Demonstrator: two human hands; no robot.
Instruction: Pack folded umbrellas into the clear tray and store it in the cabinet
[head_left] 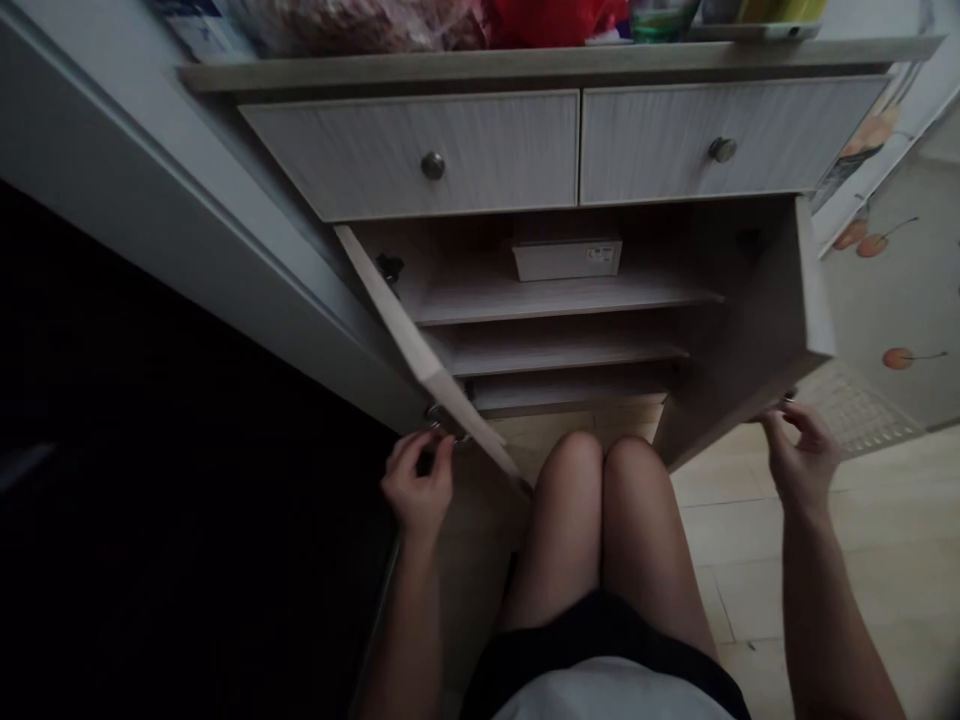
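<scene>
The left hand (420,480) pinches a small, shiny metal handle (433,412) on the pale wood-grain left door (420,355); the right hand (806,455) closes its fingertips on a small, dark handle (789,396) of the matching right door (765,310). Both doors stand ajar, the person's bare knees (607,470) between them. Inside, a white rectangular box (566,262) sits on the top shelf (480,298), below two pale drawers (502,150) with round metal knobs (433,166).

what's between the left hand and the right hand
Going across the head view from the left hand to the right hand: the left cabinet door, the person's knees, then the right cabinet door.
</scene>
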